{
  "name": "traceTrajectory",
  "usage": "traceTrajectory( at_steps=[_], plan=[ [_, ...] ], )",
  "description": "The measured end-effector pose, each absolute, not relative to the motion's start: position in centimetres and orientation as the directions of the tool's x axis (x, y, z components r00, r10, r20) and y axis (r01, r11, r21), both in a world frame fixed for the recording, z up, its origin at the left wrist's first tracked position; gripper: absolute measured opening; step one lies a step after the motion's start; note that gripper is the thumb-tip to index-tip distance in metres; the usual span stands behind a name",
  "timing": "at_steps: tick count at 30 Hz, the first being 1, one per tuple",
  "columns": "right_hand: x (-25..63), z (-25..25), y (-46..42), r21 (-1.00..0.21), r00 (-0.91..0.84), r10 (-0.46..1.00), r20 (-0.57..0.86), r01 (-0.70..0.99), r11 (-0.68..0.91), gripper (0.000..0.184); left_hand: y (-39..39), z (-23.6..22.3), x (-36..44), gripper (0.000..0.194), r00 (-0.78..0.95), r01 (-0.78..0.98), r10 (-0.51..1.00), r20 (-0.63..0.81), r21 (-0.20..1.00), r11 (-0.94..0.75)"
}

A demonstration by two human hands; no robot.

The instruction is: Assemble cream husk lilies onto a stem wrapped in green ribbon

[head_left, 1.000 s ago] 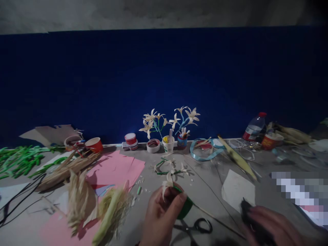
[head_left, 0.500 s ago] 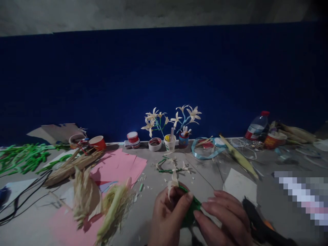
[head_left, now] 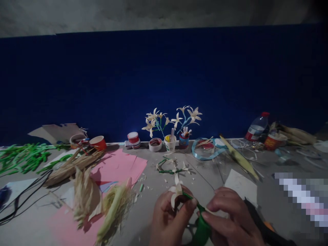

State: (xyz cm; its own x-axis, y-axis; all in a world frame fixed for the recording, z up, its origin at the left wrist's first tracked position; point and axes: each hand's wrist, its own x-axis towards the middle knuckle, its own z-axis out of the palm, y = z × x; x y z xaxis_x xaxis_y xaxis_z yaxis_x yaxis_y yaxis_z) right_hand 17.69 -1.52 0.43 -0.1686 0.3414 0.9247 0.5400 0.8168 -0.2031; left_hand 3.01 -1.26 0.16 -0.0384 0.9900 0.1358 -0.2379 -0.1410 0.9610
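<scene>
My left hand (head_left: 167, 218) is closed in a pinch on the green stem (head_left: 188, 195) of a pale flower (head_left: 176, 191), whose narrow petals look like corn husk. My right hand (head_left: 232, 212) is closed around the stem's other end, thumb and fingertips pressed together on the green tape there. A wider piece of green tape (head_left: 201, 232) hangs below, between the two hands. Beyond my hands, a ring of green stems with small pale flowers (head_left: 165, 171) lies on the table. Two bunches of similar flowers (head_left: 151, 123) stand upright at the back.
A black-handled tool (head_left: 263, 222), perhaps a glue gun, lies right of my right hand. Pink paper (head_left: 120, 167), dried husks (head_left: 85, 194) and green fuzzy stems (head_left: 23, 157) spread over the left side. Small tubs, a ribbon loop (head_left: 194, 155) and a bottle (head_left: 256, 126) line the back.
The flower has shifted a little right and turned, showing more of its petals. The green tape has moved lower and right, and my right hand has shifted slightly right with fingers more curled.
</scene>
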Motion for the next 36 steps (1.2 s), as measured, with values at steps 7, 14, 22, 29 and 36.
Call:
traceTrajectory(
  at_steps=[7,14,22,29,36],
  plan=[
    [18.6,-0.1,-1.7,-0.354,-0.169,0.453,0.875,0.413,0.839,0.021,-1.8,-0.8,2.6,0.009,-0.054,0.004,0.92,0.389,0.921,-0.389],
    [19.1,-1.3,-1.1,-0.713,-0.141,0.711,0.689,0.045,0.7,0.012,-1.0,0.0,2.2,0.008,0.104,0.004,0.754,0.649,0.758,-0.652],
    [18.5,-1.3,-0.9,-0.907,-0.18,0.961,0.211,-0.403,0.123,0.016,-0.4,0.9,1.6,0.011,0.343,-0.048,0.697,0.63,0.753,-0.657],
    [17.5,-0.9,-1.5,-0.882,-0.116,0.991,0.062,-0.472,0.0,0.025,-0.1,1.2,1.4,0.009,0.363,-0.073,0.706,0.607,0.775,-0.628],
    [16.5,-1.3,-1.8,-0.813,-0.128,0.991,0.042,-0.581,-0.04,0.034,0.5,0.4,1.6,0.013,0.306,-0.031,0.651,0.695,0.69,-0.723]
  ],
)
